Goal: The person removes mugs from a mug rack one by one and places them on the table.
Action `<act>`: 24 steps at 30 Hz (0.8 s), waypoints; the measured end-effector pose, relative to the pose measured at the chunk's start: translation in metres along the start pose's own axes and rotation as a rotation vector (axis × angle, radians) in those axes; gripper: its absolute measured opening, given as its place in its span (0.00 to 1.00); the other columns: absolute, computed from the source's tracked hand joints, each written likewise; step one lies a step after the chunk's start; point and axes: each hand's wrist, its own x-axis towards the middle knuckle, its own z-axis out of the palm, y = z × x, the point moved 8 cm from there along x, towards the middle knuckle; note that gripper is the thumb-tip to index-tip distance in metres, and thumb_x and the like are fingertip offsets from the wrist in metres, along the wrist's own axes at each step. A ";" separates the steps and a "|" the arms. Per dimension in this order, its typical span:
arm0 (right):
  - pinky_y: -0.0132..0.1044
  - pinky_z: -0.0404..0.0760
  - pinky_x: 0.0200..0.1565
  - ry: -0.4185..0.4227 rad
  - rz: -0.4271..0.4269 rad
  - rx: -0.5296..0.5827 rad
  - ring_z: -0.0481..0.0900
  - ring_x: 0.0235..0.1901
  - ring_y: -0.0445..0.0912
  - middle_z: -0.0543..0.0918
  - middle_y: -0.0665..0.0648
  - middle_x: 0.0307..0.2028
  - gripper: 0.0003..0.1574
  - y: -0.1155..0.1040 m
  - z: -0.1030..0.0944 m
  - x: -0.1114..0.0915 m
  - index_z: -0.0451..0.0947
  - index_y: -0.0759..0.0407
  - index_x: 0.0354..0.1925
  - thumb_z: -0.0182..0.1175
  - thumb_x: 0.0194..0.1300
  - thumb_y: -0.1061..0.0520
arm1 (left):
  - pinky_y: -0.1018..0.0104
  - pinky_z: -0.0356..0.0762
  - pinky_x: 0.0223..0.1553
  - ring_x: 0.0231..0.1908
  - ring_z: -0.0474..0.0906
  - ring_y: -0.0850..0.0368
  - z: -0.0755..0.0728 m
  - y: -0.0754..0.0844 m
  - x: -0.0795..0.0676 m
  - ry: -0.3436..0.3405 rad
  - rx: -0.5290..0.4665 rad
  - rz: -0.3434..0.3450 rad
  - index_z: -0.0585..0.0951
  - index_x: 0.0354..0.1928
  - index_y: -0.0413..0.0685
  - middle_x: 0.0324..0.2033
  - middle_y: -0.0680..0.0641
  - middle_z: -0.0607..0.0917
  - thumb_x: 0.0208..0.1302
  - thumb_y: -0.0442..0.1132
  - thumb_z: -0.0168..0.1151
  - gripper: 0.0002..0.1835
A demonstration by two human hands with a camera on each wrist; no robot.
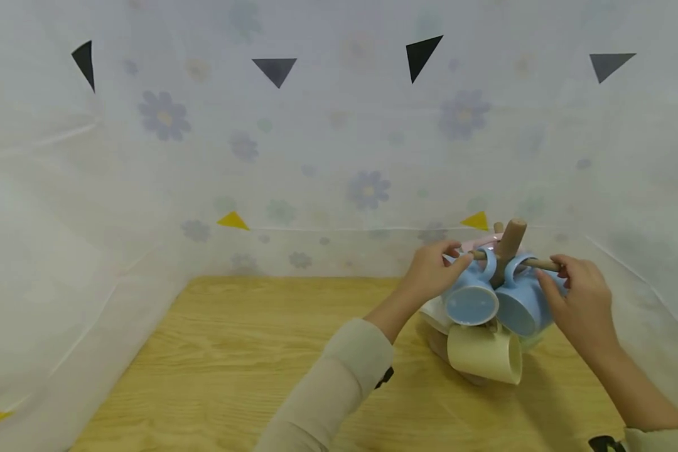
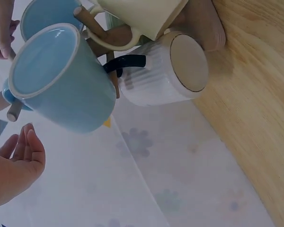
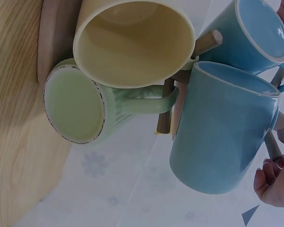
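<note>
Two light blue mugs, the left one [image 1: 471, 306] and the right one [image 1: 520, 312], hang by their handles on the upper pegs of a wooden mug tree [image 1: 512, 240]. My left hand [image 1: 434, 270] is close to the left peg's end, its fingers loosely bent; the left wrist view shows a small gap between the fingertips and that peg [image 2: 14, 110]. With my right hand [image 1: 584, 301] I pinch the end of the right peg [image 3: 273, 145]. Below the blue mugs hangs a cream mug [image 1: 477, 353], its mouth facing right.
A white mug [image 2: 156, 75] with a dark handle hangs low on the left side, a green mug [image 3: 78, 104] low on the right. Part of a pink mug [image 1: 480, 243] shows behind. The wooden table [image 1: 248, 364] extends left; patterned sheeting [image 1: 316, 150] encloses it.
</note>
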 end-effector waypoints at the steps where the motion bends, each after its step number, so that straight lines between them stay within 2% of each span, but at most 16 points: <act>1: 0.30 0.58 0.32 -0.004 -0.006 -0.002 0.59 0.32 0.34 0.73 0.70 0.28 0.17 0.000 0.001 0.001 0.73 0.78 0.42 0.62 0.53 0.70 | 0.80 0.73 0.32 0.36 0.79 0.61 0.000 0.001 0.002 0.005 -0.001 0.000 0.76 0.56 0.44 0.45 0.47 0.83 0.66 0.47 0.54 0.20; 5: 0.30 0.58 0.33 -0.035 -0.019 -0.016 0.61 0.31 0.41 0.73 0.70 0.28 0.18 0.002 0.008 0.004 0.74 0.77 0.42 0.64 0.50 0.72 | 0.82 0.72 0.31 0.37 0.80 0.62 0.001 0.002 0.008 0.038 0.008 0.010 0.78 0.52 0.42 0.41 0.47 0.84 0.64 0.45 0.57 0.19; 10: 0.30 0.58 0.31 -0.068 -0.049 -0.044 0.64 0.28 0.51 0.75 0.70 0.28 0.17 0.000 0.013 0.007 0.74 0.77 0.38 0.66 0.48 0.73 | 0.84 0.68 0.26 0.28 0.73 0.67 0.004 0.002 0.013 0.074 0.022 0.015 0.83 0.43 0.43 0.32 0.48 0.85 0.62 0.42 0.60 0.12; 14: 0.27 0.59 0.30 -0.085 -0.087 -0.063 0.67 0.26 0.52 0.76 0.71 0.27 0.14 -0.002 0.012 0.011 0.75 0.76 0.35 0.66 0.48 0.71 | 0.85 0.67 0.26 0.26 0.71 0.69 0.006 0.002 0.013 0.116 -0.016 -0.027 0.84 0.40 0.43 0.31 0.49 0.85 0.60 0.41 0.62 0.10; 19: 0.23 0.60 0.30 -0.099 -0.085 -0.073 0.71 0.26 0.55 0.78 0.71 0.27 0.13 0.000 0.011 0.012 0.77 0.75 0.34 0.67 0.49 0.69 | 0.85 0.66 0.26 0.25 0.70 0.71 0.009 0.003 0.014 0.145 -0.041 -0.079 0.85 0.37 0.44 0.29 0.50 0.86 0.56 0.42 0.66 0.10; 22: 0.31 0.68 0.31 -0.096 -0.108 -0.091 0.73 0.27 0.59 0.77 0.72 0.27 0.13 -0.001 0.011 0.012 0.76 0.76 0.34 0.67 0.48 0.71 | 0.85 0.65 0.25 0.24 0.68 0.72 0.010 0.003 0.014 0.151 -0.051 -0.076 0.85 0.37 0.43 0.28 0.49 0.85 0.56 0.41 0.66 0.09; 24: 0.42 0.72 0.32 -0.098 -0.145 -0.109 0.73 0.27 0.61 0.77 0.73 0.27 0.14 -0.003 0.011 0.011 0.75 0.77 0.34 0.66 0.47 0.72 | 0.85 0.66 0.26 0.25 0.68 0.71 0.011 0.003 0.013 0.151 -0.049 -0.071 0.85 0.37 0.43 0.29 0.49 0.85 0.57 0.40 0.65 0.10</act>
